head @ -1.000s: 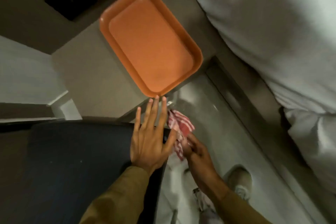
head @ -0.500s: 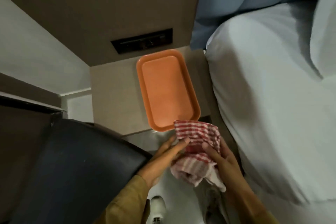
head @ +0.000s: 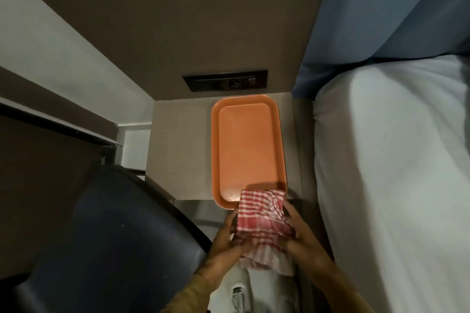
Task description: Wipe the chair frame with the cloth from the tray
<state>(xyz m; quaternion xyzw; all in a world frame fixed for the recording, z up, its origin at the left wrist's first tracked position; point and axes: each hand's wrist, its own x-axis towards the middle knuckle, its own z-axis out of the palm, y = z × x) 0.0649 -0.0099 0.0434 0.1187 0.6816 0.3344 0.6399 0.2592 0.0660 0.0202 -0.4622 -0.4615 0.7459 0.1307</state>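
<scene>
both the left hand (head: 223,241) and right hand (head: 302,239) grip the soft, light checked cloth (head: 262,218) over the tray (head: 248,145)'s near edge; it looks floppy, so bunching it should hold best.

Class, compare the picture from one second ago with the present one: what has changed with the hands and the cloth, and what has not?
The left hand left the black chair and joined the right hand on the red checked cloth, now raised to the orange tray edge. The tray stays empty on the bedside table.
</scene>
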